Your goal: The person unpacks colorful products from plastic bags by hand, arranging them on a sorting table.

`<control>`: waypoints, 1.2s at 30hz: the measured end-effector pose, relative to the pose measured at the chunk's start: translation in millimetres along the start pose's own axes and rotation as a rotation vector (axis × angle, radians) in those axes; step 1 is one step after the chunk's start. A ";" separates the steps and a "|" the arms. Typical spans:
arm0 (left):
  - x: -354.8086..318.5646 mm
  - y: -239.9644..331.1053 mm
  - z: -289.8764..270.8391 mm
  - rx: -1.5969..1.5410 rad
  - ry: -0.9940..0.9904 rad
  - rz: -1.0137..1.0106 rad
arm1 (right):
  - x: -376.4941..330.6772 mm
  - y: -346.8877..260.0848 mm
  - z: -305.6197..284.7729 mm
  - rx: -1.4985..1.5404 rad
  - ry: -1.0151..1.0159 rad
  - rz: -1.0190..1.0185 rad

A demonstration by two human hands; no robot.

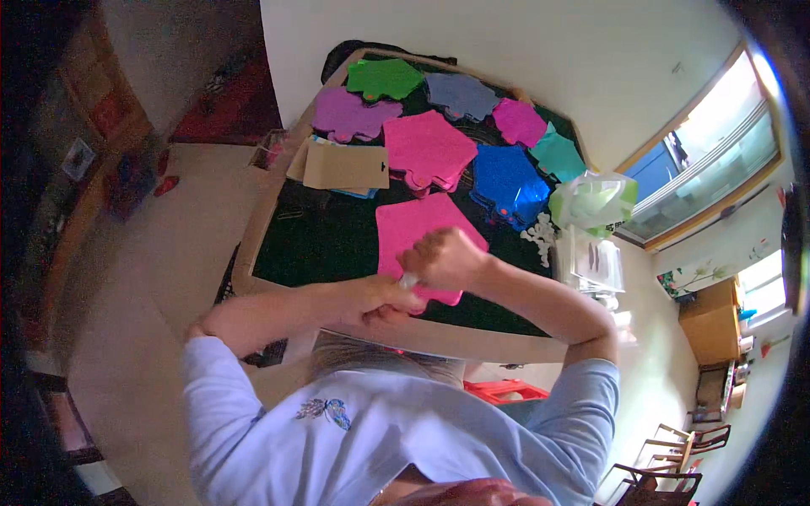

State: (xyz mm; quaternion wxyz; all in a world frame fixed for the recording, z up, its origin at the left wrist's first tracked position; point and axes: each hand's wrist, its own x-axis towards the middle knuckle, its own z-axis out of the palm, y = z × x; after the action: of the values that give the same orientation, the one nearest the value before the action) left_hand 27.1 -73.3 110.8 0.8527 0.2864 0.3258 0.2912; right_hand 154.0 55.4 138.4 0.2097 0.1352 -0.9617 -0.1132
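Both my hands meet over a bright pink felt-like sheet (422, 221) with a pointed outline, at the near side of the table. My left hand (390, 301) is closed on a small white piece (409, 280), whose kind I cannot make out. Just above it, my right hand (445, 258) is closed in a fist against the same spot; its fingers hide whatever they grip. A second pink stack (429, 148) lies beyond, with a blue stack (509, 184) to its right. A pile of small white pieces (538, 239) rests right of my hands.
Green (384, 78), purple (354, 115), grey (461, 94), magenta (519, 122) and teal (557, 153) sheets line the dark-topped table's far side. Brown cards (346, 165) lie left. A plastic bag (595, 202) and a clear box (591, 260) stand at the right edge.
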 end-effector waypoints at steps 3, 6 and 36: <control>3.9 -6.5 -29.6 0.764 0.289 0.046 | 0.8 -29.1 13.6 0.177 -0.542 0.259; 7.1 5.2 -26.9 1.570 0.444 0.103 | 4.4 -41.9 17.5 0.472 -0.777 0.663; 23.2 10.2 -36.5 1.474 0.841 1.565 | 38.7 -80.1 -5.8 3.409 0.303 -0.212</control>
State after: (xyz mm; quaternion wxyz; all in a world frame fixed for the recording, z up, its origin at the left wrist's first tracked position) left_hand 11.8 -39.8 85.9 -0.1116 0.7187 0.4082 0.5516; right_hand 139.8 -32.5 136.0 0.0860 -0.2558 -0.0531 -0.9614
